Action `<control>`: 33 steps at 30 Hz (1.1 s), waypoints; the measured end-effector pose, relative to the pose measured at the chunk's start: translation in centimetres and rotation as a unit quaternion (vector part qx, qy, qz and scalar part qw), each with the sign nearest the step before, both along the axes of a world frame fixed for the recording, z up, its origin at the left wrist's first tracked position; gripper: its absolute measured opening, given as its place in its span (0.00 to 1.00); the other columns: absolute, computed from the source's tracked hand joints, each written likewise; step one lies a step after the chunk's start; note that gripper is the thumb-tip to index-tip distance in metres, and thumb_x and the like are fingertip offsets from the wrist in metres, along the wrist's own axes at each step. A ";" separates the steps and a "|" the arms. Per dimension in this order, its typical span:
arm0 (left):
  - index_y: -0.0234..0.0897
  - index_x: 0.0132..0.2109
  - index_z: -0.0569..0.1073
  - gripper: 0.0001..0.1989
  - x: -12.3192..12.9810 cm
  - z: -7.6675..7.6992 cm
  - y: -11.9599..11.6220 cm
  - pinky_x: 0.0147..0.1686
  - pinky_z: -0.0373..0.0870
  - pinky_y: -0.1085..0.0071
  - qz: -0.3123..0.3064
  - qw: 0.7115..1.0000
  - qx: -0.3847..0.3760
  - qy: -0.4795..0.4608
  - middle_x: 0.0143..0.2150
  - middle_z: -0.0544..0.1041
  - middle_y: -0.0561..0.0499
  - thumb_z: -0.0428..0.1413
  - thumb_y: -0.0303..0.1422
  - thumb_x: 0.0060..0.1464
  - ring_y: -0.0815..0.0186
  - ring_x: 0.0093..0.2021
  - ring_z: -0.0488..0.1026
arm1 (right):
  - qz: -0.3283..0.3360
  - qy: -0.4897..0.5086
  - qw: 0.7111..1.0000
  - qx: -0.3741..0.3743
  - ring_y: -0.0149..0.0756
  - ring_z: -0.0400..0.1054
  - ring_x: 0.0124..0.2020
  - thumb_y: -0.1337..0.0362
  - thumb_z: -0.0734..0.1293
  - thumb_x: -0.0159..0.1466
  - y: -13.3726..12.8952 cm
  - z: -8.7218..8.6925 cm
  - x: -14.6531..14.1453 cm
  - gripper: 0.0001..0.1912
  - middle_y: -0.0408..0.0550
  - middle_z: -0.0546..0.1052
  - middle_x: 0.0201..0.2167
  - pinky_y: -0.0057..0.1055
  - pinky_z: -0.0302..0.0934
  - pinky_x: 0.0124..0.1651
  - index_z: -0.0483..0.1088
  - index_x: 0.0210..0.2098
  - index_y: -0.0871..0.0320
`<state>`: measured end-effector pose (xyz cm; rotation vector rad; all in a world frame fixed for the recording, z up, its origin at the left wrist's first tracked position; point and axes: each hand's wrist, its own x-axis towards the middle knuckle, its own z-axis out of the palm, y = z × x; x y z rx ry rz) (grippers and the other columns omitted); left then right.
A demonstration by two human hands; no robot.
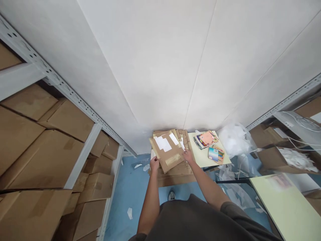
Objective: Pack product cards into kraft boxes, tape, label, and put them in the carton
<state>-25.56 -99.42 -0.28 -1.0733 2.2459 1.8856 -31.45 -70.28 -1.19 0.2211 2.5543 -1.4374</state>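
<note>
Between my two hands is a flat brown cardboard sheet (173, 154) with white paper labels (163, 144) and a strip of tape on it. My left hand (154, 163) is closed on its lower left edge. At its right edge my right hand (187, 155) grips too, fingers bent round the cardboard. The sheet lies tilted over a stack of flattened cardboard (167, 181) against the wall. Just right of my right hand is a pale yellow tabletop (200, 162), with a pile of booklets (207, 138) and a blue booklet (213, 154) on it.
Shelves with cardboard boxes (47, 157) line the left side. A clear bag of white packing material (234, 139) stands right of the booklets. Another pale tabletop (288, 204) is at lower right, before shelves with an open box (272, 159). Paper scraps (129, 213) lie on the blue floor.
</note>
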 end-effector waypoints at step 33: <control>0.57 0.79 0.46 0.64 -5.0 19.2 54.1 0.51 0.76 0.64 -0.623 0.737 0.256 0.053 0.64 0.74 0.43 0.72 0.31 0.41 0.57 0.53 0.79 | -0.170 0.106 0.898 -0.392 0.45 0.77 0.50 0.61 0.81 0.53 57.1 18.9 27.4 0.50 0.49 0.78 0.55 0.36 0.74 0.45 0.59 0.70 0.41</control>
